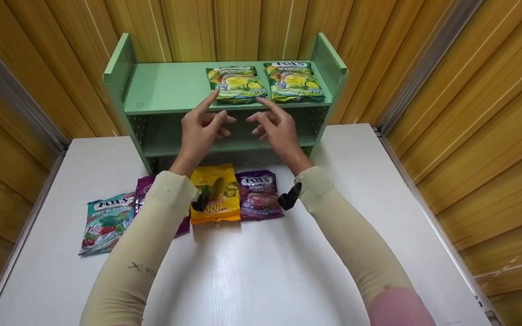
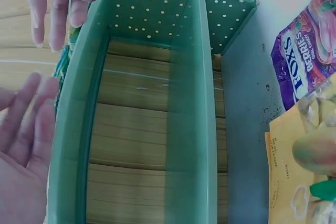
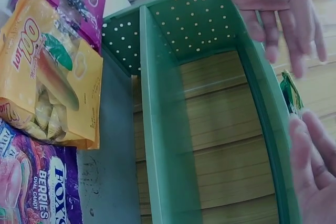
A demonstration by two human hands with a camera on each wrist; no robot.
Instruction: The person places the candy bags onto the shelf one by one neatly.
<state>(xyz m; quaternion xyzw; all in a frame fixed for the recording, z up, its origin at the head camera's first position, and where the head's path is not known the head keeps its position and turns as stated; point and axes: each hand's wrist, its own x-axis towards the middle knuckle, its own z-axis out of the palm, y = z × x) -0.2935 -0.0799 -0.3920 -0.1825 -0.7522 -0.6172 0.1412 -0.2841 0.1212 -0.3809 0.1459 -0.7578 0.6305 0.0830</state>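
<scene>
Evidently free, both hands (image 1: 199, 130) (image 1: 279, 129) near left green packet (image 1: 236, 83), index fingers (image 1: 208, 101) extended.

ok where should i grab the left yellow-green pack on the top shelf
Probably best pinched at the left edge of that pack, coming from the left: it lies flat on the top shelf with bare shelf on that side, while the other pack sits close on its right. The left hand is nearest that edge.
</scene>
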